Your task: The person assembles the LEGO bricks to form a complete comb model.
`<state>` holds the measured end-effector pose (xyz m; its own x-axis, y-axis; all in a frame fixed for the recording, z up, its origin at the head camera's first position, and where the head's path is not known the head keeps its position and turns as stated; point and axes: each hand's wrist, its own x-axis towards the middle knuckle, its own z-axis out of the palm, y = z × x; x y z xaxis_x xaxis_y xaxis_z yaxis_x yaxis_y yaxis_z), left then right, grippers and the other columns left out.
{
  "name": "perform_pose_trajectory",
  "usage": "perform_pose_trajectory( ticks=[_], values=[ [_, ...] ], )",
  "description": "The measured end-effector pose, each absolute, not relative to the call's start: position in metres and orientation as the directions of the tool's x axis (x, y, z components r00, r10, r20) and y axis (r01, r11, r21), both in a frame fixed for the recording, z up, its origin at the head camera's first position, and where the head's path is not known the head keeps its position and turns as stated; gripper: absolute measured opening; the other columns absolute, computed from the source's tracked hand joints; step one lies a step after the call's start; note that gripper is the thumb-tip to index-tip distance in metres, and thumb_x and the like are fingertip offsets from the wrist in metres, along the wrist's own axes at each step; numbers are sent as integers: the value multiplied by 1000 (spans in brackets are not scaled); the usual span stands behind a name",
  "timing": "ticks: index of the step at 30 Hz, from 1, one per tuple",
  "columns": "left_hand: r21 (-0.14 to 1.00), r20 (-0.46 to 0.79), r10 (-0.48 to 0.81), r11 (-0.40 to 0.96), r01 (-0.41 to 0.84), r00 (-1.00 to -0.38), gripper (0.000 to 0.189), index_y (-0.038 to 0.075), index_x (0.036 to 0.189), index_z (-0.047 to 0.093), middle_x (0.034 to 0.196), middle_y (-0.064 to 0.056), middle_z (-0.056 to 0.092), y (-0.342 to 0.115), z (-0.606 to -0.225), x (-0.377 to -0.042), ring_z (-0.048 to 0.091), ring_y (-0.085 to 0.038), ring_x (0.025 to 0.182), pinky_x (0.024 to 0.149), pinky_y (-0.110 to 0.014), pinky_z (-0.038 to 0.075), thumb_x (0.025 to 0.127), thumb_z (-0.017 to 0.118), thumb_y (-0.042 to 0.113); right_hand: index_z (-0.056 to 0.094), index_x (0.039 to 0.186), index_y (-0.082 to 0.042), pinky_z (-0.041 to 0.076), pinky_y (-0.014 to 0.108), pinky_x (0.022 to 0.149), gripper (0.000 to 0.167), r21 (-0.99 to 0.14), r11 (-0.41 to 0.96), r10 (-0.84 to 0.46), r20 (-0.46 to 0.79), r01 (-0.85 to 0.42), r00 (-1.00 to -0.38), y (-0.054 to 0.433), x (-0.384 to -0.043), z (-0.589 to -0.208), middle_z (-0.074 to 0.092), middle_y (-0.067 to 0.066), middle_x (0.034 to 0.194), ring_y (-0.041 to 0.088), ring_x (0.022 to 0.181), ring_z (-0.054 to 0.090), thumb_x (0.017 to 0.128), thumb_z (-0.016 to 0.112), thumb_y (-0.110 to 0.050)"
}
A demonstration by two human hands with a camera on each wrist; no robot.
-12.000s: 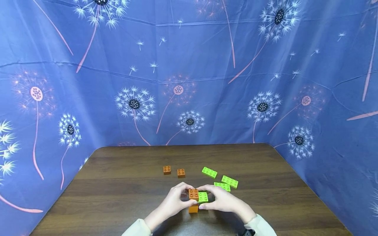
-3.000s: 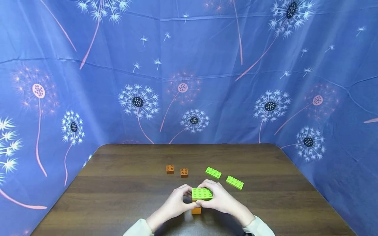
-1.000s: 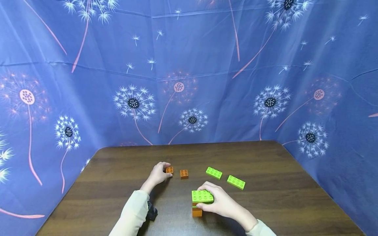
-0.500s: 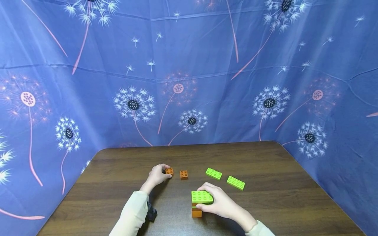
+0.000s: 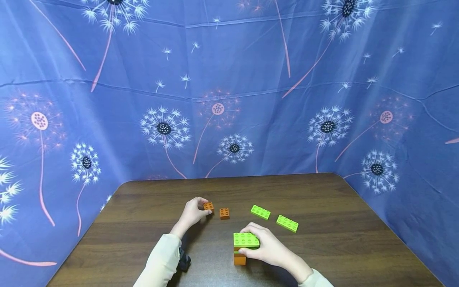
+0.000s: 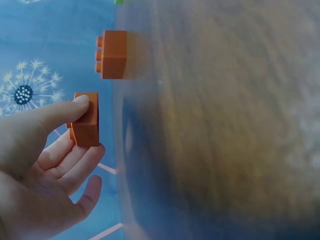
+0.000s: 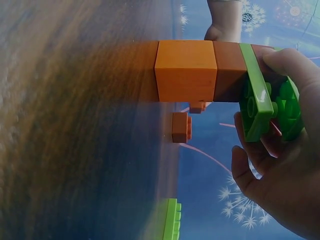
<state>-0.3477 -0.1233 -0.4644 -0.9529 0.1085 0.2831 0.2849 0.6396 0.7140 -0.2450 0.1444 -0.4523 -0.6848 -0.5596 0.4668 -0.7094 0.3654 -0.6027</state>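
With thumb and fingers my left hand pinches an orange-brown two-by-two toy brick at the back left, and its underside shows raised off the table in the left wrist view. My right hand grips the upper part of a brick tower standing near the front middle. From the bottom the tower has a light orange brick, an orange-brown brick, a thin green brick, another orange-brown brick and a thin green brick on top. The green bricks jut out toward my right palm.
Another orange-brown brick sits just right of my left hand. Two thin green bricks, one farther back and one to the right, lie behind my right hand. A blue dandelion-print cloth hangs behind the wooden table.
A thin green brick from the table now tops the tower. My left hand has left the tower, reached back left and lifted an orange-brown brick; the right hand still holds the tower.
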Motion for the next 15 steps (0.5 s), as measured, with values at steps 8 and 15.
perform_pose_trajectory(
  ticks=[8, 15],
  values=[
    [731, 335, 118, 593, 337, -935, 31, -2, 97, 66, 90, -13, 67, -116, -453, -340, 67, -25, 80, 74, -38, 55, 71, 80, 10, 59, 104, -22, 45, 16, 64, 31, -602, 388, -557, 450, -697, -699, 144, -245, -453, 58, -12, 92, -1, 76, 49, 78, 75, -28],
    [732, 350, 150, 572, 370, -925, 31, 0, 98, 66, 94, -12, 67, -108, -443, -330, 66, -26, 83, 76, -42, 54, 73, 79, 12, 60, 103, -20, 45, 17, 63, 31, -613, 386, -558, 440, -690, -703, 143, -247, -450, 57, -12, 90, 0, 75, 49, 78, 76, -26]
  ],
)
